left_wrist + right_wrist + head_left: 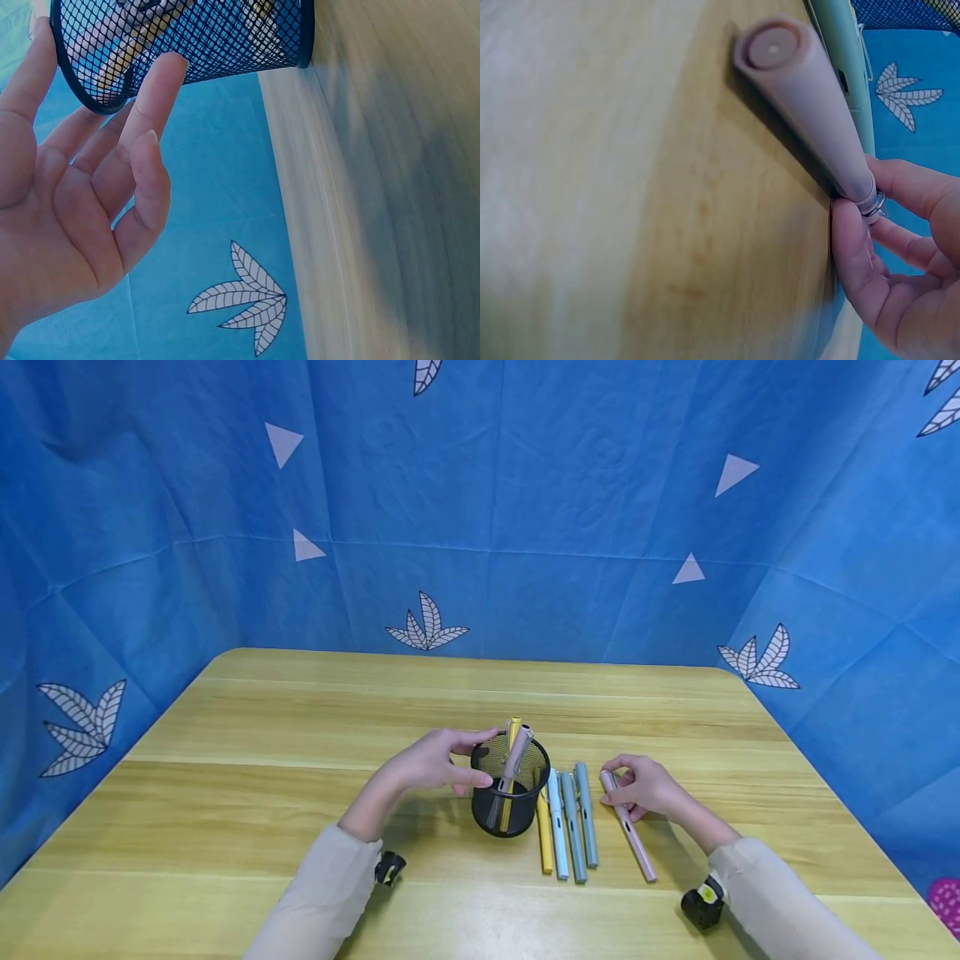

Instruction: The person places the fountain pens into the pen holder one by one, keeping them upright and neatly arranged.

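Observation:
A black mesh pen holder (477,810) stands upright on the table, with a yellow pen (514,727) and a greyish-pink pen (515,756) leaning inside. My left hand (431,760) holds it by the left side, thumb and index finger at the rim; its mesh wall (217,45) shows in the left wrist view. Right of the row of pens, my right hand (645,787) pinches the upper end of a light pink pen (636,842) between thumb and fingers. That pen (817,105) slants over the wood in the right wrist view; I cannot tell whether its far end touches the table.
Between holder and right hand lie a yellow pen (544,835), a light blue pen (557,827) and two teal pens (573,831), roughly side by side. The wooden table (300,710) ends at a blue patterned cloth (487,510) behind.

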Tool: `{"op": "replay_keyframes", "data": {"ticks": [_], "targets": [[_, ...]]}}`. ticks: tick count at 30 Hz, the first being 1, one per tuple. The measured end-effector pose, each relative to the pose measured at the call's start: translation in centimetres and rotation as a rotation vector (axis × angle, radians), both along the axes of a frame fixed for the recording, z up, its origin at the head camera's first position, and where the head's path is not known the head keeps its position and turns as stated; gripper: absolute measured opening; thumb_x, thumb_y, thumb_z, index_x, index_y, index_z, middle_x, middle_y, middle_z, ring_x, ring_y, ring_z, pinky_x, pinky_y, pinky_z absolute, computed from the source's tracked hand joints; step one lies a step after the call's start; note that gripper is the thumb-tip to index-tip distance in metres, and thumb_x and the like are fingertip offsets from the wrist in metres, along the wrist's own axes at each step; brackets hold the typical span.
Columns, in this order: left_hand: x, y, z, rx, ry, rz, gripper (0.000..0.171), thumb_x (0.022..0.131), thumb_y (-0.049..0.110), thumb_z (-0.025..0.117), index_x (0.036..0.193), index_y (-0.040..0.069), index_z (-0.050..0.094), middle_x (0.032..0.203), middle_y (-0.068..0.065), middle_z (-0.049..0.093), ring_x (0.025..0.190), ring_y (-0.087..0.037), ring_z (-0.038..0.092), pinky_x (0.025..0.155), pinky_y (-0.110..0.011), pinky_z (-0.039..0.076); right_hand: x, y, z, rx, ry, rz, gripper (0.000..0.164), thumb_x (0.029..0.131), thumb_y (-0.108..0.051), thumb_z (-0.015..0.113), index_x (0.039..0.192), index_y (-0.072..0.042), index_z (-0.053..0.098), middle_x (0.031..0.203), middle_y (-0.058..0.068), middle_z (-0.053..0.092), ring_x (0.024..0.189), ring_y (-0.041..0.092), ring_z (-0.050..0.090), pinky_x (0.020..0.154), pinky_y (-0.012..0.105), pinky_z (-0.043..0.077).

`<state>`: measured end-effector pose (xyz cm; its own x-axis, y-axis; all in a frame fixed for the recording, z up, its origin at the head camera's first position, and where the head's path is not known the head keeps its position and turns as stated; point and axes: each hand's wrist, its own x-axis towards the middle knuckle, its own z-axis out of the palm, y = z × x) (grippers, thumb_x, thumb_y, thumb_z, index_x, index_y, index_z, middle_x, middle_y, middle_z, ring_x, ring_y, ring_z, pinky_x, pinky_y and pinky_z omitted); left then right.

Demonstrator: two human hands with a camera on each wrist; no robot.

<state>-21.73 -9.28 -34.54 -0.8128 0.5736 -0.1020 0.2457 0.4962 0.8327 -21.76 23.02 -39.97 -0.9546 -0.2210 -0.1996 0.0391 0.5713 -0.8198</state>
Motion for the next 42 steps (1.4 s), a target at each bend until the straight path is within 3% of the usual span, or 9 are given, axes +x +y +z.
{"op": "replay_keyframes", "data": {"ticks": [5, 11, 23, 42], "targets": [[0.0, 0.0, 0.0, -0.008, 0.002, 0.004, 0.066, 0.079, 0.026, 0.069, 0.137, 0.024, 0.038, 0.135, -0.011, 0.039, 0.073, -0.019, 0.059, 0.095, -0.043, 0.033, 0.0, 0.1, 0.1, -0.032, -0.017, -0.002, 0.046, 0.076, 0.001, 0.067, 0.116, 0.010, 0.046, 0.070, 0.008, 0.046, 0.047, 0.014, 0.054, 0.046, 0.031, 0.050], [0.0, 0.0, 0.0, 0.009, -0.011, 0.004, 0.066, 0.079, 0.025, 0.068, 0.137, 0.022, 0.037, 0.137, -0.013, 0.037, 0.063, -0.028, 0.062, 0.095, -0.043, 0.033, 0.0, 0.4, 0.2, -0.093, -0.049, -0.005, 0.049, 0.077, 0.001, 0.066, 0.119, 0.011, 0.043, 0.073, 0.009, 0.050, 0.050, 0.015, 0.055, 0.046, 0.031, 0.050], [0.1, 0.0, 0.3, -0.005, -0.017, -0.004, 0.067, 0.080, 0.025, 0.068, 0.138, 0.023, 0.035, 0.139, -0.007, 0.034, 0.064, -0.030, 0.063, 0.095, -0.043, 0.033, -0.3, 0.5, 1.2, -0.219, -0.072, 0.002, 0.055, 0.081, -0.001, 0.062, 0.127, 0.011, 0.033, 0.077, 0.010, 0.051, 0.056, 0.017, 0.057, 0.052, 0.031, 0.051], [0.2, 0.0, 0.3, -0.001, -0.018, 0.002, 0.067, 0.079, 0.026, 0.068, 0.138, 0.021, 0.036, 0.139, -0.005, 0.036, 0.062, -0.029, 0.062, 0.092, -0.041, 0.036, -0.4, 0.0, 3.9, -0.313, 0.024, -0.022, 0.058, 0.085, -0.003, 0.059, 0.133, 0.008, 0.029, 0.084, 0.011, 0.046, 0.066, 0.017, 0.058, 0.059, 0.033, 0.052]]}}
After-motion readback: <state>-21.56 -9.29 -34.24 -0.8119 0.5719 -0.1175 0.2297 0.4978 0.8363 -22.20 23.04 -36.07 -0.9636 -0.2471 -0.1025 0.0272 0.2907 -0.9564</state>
